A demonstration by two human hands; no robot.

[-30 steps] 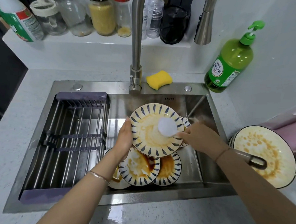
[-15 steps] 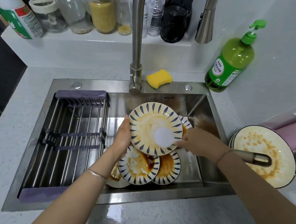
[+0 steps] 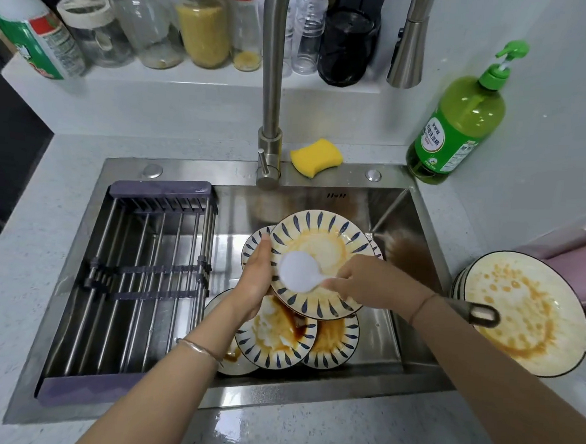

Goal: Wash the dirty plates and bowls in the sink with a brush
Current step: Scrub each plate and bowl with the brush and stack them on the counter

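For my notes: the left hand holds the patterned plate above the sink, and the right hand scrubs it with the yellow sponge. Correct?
No: in the head view the right hand scrubs the plate with a white brush; the yellow sponge lies beside the faucet.

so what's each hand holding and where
Left hand grips the blue-patterned stained plate by its left rim; right hand pinches the white round brush by its handle.

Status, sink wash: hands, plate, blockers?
Left hand grips plate rim. Right hand holds brush on plate face. Dirty plates stacked beneath.
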